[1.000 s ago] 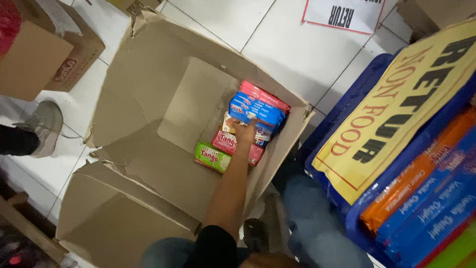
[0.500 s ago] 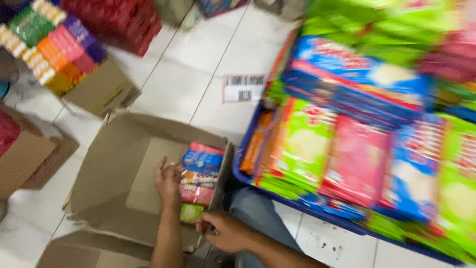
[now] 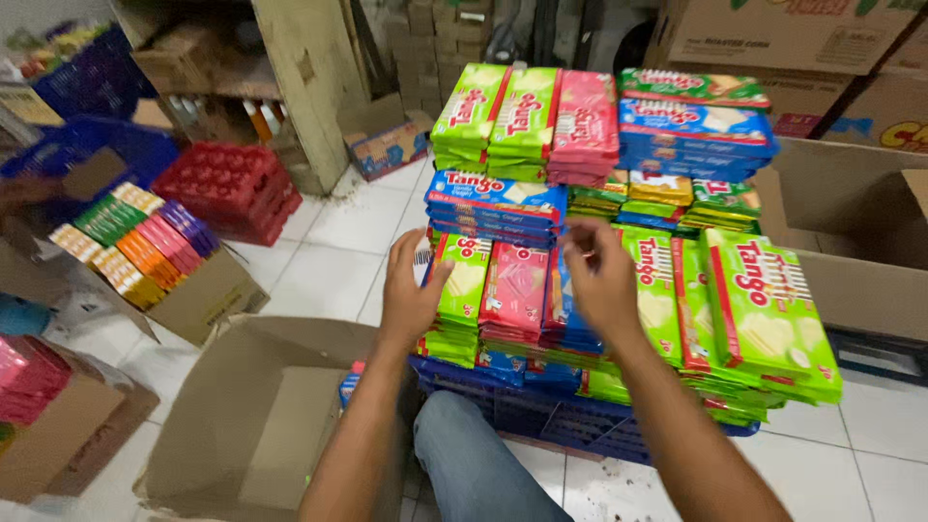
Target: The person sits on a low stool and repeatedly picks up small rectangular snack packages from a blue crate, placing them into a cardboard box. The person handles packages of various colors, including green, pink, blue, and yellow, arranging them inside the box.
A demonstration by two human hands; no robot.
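Wafer packs [image 3: 512, 290], pink and green, are stacked upright at the blue crate's [image 3: 570, 425] front edge, flanked by left hand [image 3: 411, 290] and right hand [image 3: 599, 280]; both open, nothing gripped, long axes vertical.

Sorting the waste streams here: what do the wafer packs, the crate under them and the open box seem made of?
Wafer packs: apparently glossy plastic film, since light glints off the printed wrappers. Blue crate: looks like moulded plastic, with a lattice wall. Open box: matte brown cardboard, with torn, creased flaps.
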